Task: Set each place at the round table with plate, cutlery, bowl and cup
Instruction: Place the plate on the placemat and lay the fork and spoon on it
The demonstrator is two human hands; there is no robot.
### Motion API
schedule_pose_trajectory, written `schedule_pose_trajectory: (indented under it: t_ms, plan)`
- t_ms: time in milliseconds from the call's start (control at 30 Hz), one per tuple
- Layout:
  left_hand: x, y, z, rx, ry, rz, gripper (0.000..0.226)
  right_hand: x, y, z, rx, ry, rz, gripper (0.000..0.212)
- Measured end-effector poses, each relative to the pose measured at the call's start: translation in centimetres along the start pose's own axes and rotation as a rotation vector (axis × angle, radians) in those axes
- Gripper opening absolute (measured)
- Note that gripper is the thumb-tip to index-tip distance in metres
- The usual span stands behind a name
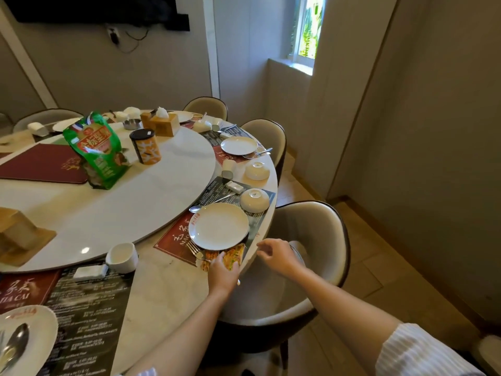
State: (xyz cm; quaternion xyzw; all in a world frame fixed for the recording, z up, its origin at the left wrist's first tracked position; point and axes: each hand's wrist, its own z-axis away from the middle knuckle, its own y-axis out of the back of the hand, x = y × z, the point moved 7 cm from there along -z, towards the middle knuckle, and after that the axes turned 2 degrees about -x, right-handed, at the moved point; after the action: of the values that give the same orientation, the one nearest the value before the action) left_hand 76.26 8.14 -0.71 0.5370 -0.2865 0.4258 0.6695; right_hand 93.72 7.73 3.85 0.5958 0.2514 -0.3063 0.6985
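Bottom-left corner: round white plate (29, 329) carrying a metal spoon (15, 346), both cut off by the frame edge; the black-and-red printed placemat (81, 316) beneath has text too blurred to read. Beyond it, a white cup lying on its side (122, 257) beside a small white rectangular rest (90, 271), on the marble rim of the round desk (162, 289). Centre of the desk, white turntable (108, 207) bearing a green snack bag (99, 150) and an orange canister with a dark lid (146, 146).

Near place setting: empty round cream plate (219, 226) on a red-and-black placemat (173, 244); a metal fork (193, 249) partly hidden under the plate's near edge; an upturned white bowl (254, 200) just beyond the plate.

Left hand (223, 270): fingers curled over the orange-patterned near corner of that placemat (234, 256) at the desk edge; what lies under the palm is hidden.

Right hand (276, 255): hovering over the beige chair (320, 240), fingers loosely curled, holding nothing.
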Motion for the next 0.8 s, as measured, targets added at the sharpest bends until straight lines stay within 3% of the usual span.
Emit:
schedule_pose_trajectory:
  t_ms: [167, 267, 800]
  plan:
    - [-1.1, 0.6, -3.6, 0.121, 0.219, 0.230, 0.041, 0.9, 0.3, -5.8, -0.079, -0.037, -0.017, 0.029]
    - [-1.8, 0.7, -4.6, 0.173, 0.299, 0.287, 0.045, 1.7, 0.4, -8.5, -0.107, -0.069, -0.023, 0.028]
    - [-2.0, -1.9, -5.8, 0.474, 0.441, 0.388, 0.055, 4.0, -2.8, -20.1, -0.293, -0.123, -0.078, 0.042]
